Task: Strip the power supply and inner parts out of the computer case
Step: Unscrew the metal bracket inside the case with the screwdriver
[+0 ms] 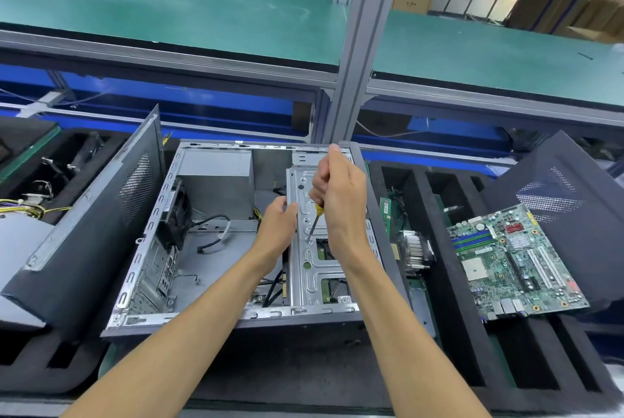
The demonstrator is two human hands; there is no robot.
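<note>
**Screwdriver on the drive cage**

The case (216, 249) lies open on its side on the counter (304, 367), between foam trays. The power supply (216, 178) sits in its far left corner, with a fan (175, 211) on the left wall and loose cables (216, 232) on the floor. The right hand (341, 195) is fisted around a yellow-handled screwdriver (315, 220), tip down on a screw in the metal drive cage (314, 265) at the case's right side. The left hand (278, 218) grips the cage's left edge, fingers curled over it. A motherboard (513, 262) rests on the right tray (466, 333), and a side panel (101, 215) leans against the case's left.
</note>
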